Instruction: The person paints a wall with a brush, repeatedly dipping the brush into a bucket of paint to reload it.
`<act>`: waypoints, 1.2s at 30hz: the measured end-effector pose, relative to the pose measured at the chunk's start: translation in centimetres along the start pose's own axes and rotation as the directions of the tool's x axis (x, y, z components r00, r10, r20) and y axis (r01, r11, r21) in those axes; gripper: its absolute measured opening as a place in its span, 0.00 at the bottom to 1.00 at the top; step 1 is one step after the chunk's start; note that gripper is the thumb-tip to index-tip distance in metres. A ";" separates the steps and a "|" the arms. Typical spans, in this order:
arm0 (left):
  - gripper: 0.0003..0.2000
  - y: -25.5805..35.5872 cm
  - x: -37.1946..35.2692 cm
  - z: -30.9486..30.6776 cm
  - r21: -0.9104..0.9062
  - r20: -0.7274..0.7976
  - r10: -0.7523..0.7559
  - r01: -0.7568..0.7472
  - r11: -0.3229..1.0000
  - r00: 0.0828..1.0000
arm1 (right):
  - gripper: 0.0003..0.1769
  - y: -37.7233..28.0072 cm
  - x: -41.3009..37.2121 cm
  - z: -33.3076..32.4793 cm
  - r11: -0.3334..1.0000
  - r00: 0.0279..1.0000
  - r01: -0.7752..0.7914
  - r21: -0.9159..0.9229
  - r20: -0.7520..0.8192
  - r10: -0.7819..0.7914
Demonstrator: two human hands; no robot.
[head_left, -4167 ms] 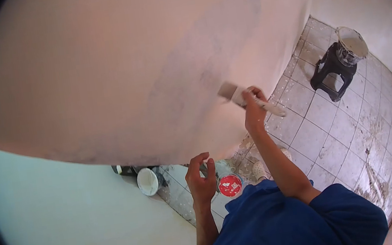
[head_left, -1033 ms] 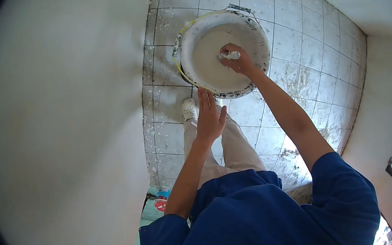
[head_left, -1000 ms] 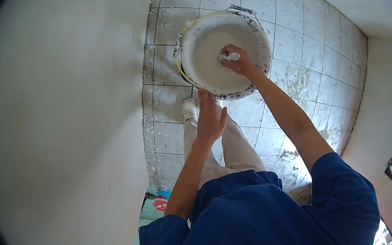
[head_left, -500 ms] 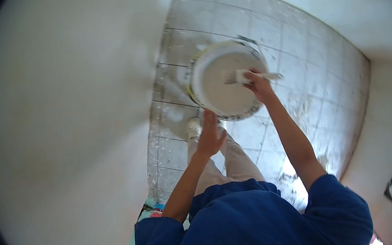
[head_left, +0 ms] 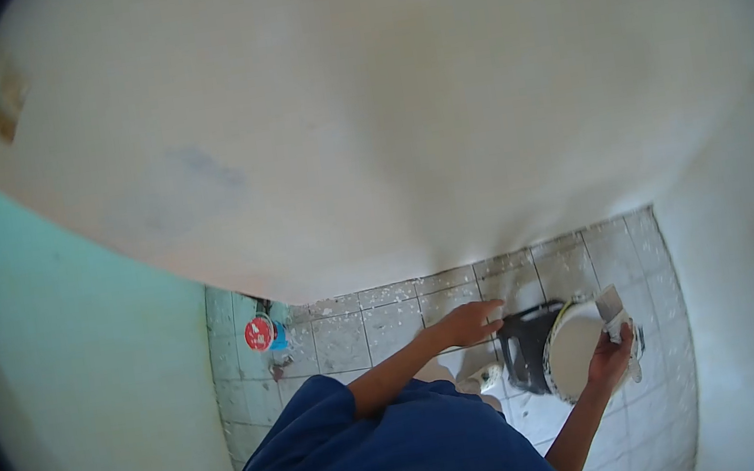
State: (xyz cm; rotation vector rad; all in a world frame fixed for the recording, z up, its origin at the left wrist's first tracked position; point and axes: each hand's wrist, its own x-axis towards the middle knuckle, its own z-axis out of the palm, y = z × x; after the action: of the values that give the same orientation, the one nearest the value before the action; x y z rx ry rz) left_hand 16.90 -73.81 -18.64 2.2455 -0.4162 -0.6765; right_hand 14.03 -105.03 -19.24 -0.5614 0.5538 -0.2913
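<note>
A white bucket (head_left: 575,354) full of a pale, smooth material stands on the tiled floor at the lower right. Over its right side my right hand (head_left: 611,355) is closed round the handle of a putty knife (head_left: 609,304), whose broad blade points up. My left hand (head_left: 468,324) is held out left of the bucket, near the wall's foot, its fingers apart and holding nothing. A dark plastic stool (head_left: 529,344) is beside the bucket, partly hidden by it.
A large pale wall (head_left: 335,145) with a bluish patch fills the upper view. At the left is a green wall (head_left: 79,306). A red-topped container (head_left: 259,333) and a blue one stand on the speckled tile floor (head_left: 341,342) near the corner.
The view has swung left towards the wall and green corner, so the bucket now appears lower right. The knife has moved from over the material to the bucket's far right side, blade up.
</note>
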 end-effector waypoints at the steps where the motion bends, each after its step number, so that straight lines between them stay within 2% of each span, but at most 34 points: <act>1: 0.28 -0.8 -1.8 -1.4 -0.018 -0.089 -0.026 0.025 1.000 0.996 | 0.20 0.8 0.0 1.7 0.999 0.999 -0.007 -0.048 0.052 0.009; 3: 0.26 -2.4 -5.7 -3.7 -0.057 -0.259 -0.068 0.055 0.997 0.963 | 0.20 2.9 -0.8 5.6 0.989 0.993 -0.028 -0.148 0.113 0.045; 6: 0.25 -4.1 -12.8 -6.6 -0.134 -0.458 -0.129 0.075 0.988 0.879 | 0.21 7.3 -4.2 11.1 0.966 0.927 -0.093 -0.240 0.334 0.173; 11: 0.21 -6.2 -25.1 -10.4 -0.296 -0.668 -0.240 0.045 0.954 0.704 | 0.23 17.1 -12.6 18.9 0.934 0.861 -0.181 -0.307 0.411 0.301; 13: 0.19 -8.3 -29.3 -11.6 -0.272 -0.760 -0.224 0.015 0.962 0.610 | 0.26 21.7 -15.2 20.8 0.930 0.846 -0.215 -0.297 0.419 0.329; 16: 0.17 -10.9 -34.6 -14.3 -0.273 -0.781 -0.271 0.083 0.958 0.563 | 0.22 27.5 -21.4 24.7 0.954 0.893 -0.163 -0.250 0.373 0.251; 17: 0.17 -12.0 -35.8 -15.2 -0.227 -0.812 -0.235 0.081 0.971 0.534 | 0.21 29.0 -23.1 25.7 0.962 0.902 -0.143 -0.232 0.369 0.223; 19: 0.16 -13.9 -37.1 -17.3 -0.189 -0.820 -0.201 0.077 0.979 0.536 | 0.17 31.6 -25.8 27.8 0.975 0.920 -0.105 -0.194 0.354 0.169; 22: 0.16 -13.9 -36.5 -20.0 -0.115 -0.821 -0.143 0.086 0.990 0.553 | 0.12 32.9 -27.3 28.8 0.993 0.919 -0.060 -0.098 0.384 0.093; 23: 0.15 -13.6 -35.9 -20.5 -0.089 -0.821 -0.117 0.078 0.993 0.559 | 0.11 32.7 -28.0 29.3 0.995 0.936 -0.027 -0.094 0.348 0.058; 26: 0.14 -13.8 -34.1 -22.9 -0.050 -0.819 -0.078 0.064 0.997 0.568 | 0.11 34.1 -28.5 30.0 0.998 0.933 0.011 -0.064 0.360 0.013; 27: 0.14 -14.0 -33.7 -23.4 -0.043 -0.824 -0.071 0.063 0.997 0.563 | 0.11 35.1 -28.5 30.1 0.998 0.948 0.003 -0.065 0.319 0.018; 30: 0.13 -14.6 -33.0 -25.9 -0.141 -0.790 -0.162 0.082 0.987 0.591 | 0.11 38.8 -28.1 30.9 0.996 0.937 0.054 -0.064 0.349 -0.029; 34: 0.13 -14.9 -33.6 -27.6 -0.158 -0.737 -0.249 0.197 0.968 0.629 | 0.12 41.4 -28.8 32.9 0.996 0.932 0.070 -0.061 0.359 -0.043; 36: 0.13 -15.0 -34.4 -27.4 -0.152 -0.711 -0.262 0.222 0.963 0.653 | 0.12 41.1 -29.4 33.3 0.989 0.918 0.149 -0.022 0.375 -0.130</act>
State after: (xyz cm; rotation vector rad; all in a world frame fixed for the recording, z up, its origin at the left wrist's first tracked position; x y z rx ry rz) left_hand 6.37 -31.75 -1.85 2.3195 0.3109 0.1332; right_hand 13.51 -45.75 -7.12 -0.6875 0.1521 -0.2977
